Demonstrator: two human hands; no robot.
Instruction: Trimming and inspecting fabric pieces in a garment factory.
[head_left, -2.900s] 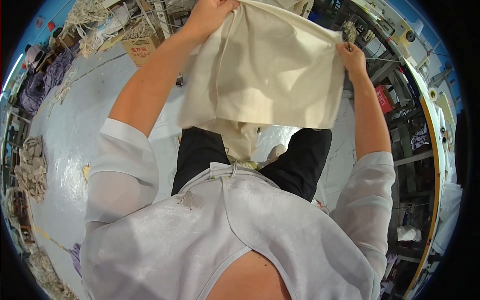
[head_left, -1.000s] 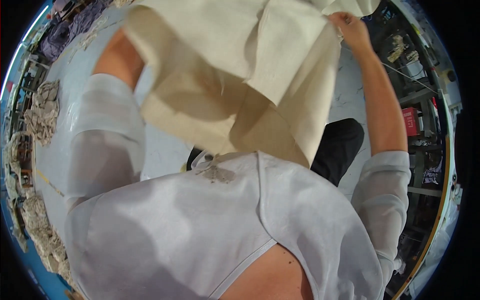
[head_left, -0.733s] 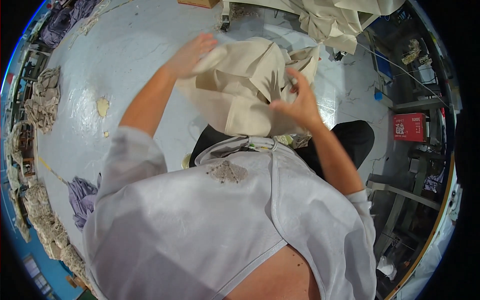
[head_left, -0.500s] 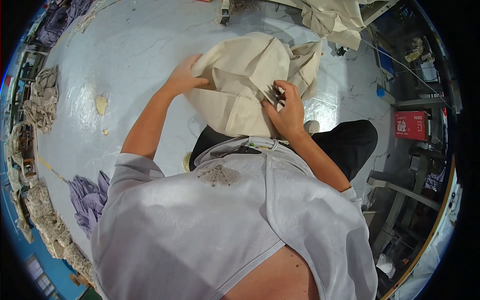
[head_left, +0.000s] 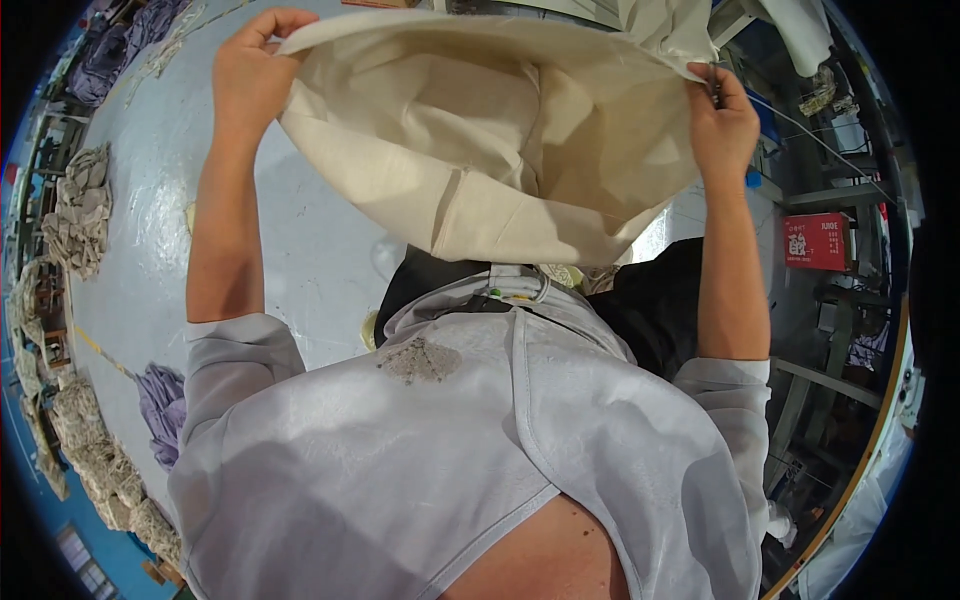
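A cream sewn fabric piece (head_left: 490,210) hangs stretched wide in front of me, its mouth spread so that the inside and several seams show. My left hand (head_left: 255,75) pinches its rim at the upper left. At the upper right the opposite end of the rim is gripped by my right hand (head_left: 725,120). A small dark metal tool (head_left: 713,86) sits among the right fingers, too hidden to name surely. The lower edge of the cloth hangs just above my lap, over dark trousers (head_left: 650,300).
Cream cloth (head_left: 665,35) drapes from a table at the far right. A red box (head_left: 817,242) stands by metal frames on the right. Bundled beige fabric (head_left: 78,210) lies along the left, with a purple cloth heap (head_left: 160,410) on the floor nearer me.
Both hands have moved apart and upward, pulling the bunched cream fabric into a wide spread. My right hand has gone from the cloth's middle to its right end.
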